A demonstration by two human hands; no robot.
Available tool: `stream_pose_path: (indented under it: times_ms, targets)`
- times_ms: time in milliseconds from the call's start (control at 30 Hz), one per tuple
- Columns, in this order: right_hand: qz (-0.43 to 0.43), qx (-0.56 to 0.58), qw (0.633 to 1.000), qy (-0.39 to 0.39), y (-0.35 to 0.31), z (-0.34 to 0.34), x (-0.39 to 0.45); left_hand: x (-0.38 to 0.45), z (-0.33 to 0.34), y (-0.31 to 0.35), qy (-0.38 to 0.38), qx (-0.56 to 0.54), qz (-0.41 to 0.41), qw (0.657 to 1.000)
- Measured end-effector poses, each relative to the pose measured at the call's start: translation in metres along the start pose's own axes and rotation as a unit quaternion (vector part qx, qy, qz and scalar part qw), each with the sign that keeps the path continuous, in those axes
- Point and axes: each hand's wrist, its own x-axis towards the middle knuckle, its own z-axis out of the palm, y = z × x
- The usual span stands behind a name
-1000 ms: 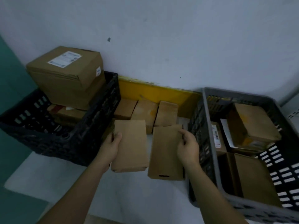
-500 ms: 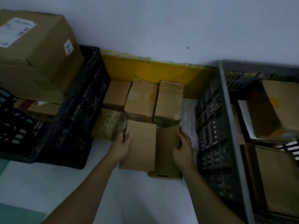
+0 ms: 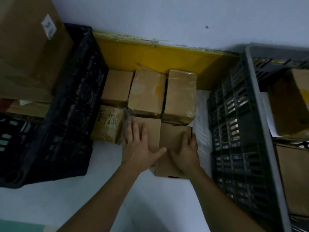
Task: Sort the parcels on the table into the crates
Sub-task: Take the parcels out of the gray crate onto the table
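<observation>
Head view: both forearms reach up from the lower frame. The left hand lies flat, fingers straight, on the left box at centre. The right hand grips the right box, fingers curled over its right edge.
</observation>
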Motion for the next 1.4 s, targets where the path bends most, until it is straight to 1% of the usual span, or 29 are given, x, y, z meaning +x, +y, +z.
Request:
stream_pose_path:
  times_ms: [100, 200, 367, 433, 567, 700, 800, 967, 1100, 1200, 1300, 1367, 1400]
  targets:
    - [0.014, -0.067, 0.998, 0.000, -0.006, 0.004, 0.001, 0.009, 0.002, -0.003, 0.025, 0.034, 0.025, 0.999]
    - [0.021, -0.111, 0.994, 0.009, -0.013, 0.001, 0.004, 0.018, 0.000, -0.007, 0.022, 0.053, 0.044, 0.997]
    - [0.027, -0.173, 0.984, -0.005, -0.020, -0.013, 0.006, 0.021, -0.003, -0.006, 0.026, 0.063, 0.045, 0.997]
    - [0.018, -0.189, 0.982, 0.003, -0.022, -0.021, 0.004, 0.020, -0.007, -0.005, 0.023, 0.069, 0.048, 0.996]
    - [-0.013, -0.221, 0.974, 0.043, -0.023, -0.046, -0.006, 0.017, -0.023, 0.002, 0.030, 0.070, 0.055, 0.996]
    - [-0.058, -0.251, 0.960, 0.109, -0.029, -0.076, -0.027, 0.014, -0.056, 0.022, 0.077, 0.062, 0.087, 0.991]
    - [-0.081, -0.246, 0.951, 0.169, -0.036, -0.104, -0.049, 0.015, -0.083, 0.042, 0.102, 0.066, 0.104, 0.987]
    - [-0.117, -0.232, 0.931, 0.255, -0.036, -0.154, -0.088, 0.016, -0.118, 0.082, 0.117, 0.073, 0.123, 0.983]
    - [-0.125, -0.196, 0.914, 0.333, -0.010, -0.196, -0.112, 0.008, -0.136, 0.123, 0.153, 0.059, 0.156, 0.974]
    - [-0.114, -0.148, 0.913, 0.363, 0.030, -0.223, -0.118, 0.000, -0.144, 0.158, 0.171, 0.044, 0.183, 0.967]
    - [-0.092, -0.143, 0.921, 0.350, 0.087, -0.240, -0.115, -0.009, -0.145, 0.194, 0.178, 0.036, 0.199, 0.963]
    - [-0.069, -0.162, 0.933, 0.315, 0.126, -0.252, -0.105, -0.016, -0.143, 0.219, 0.177, 0.033, 0.211, 0.961]
    - [-0.056, -0.172, 0.942, 0.284, 0.146, -0.259, -0.098, -0.018, -0.140, 0.231, 0.173, 0.032, 0.215, 0.961]
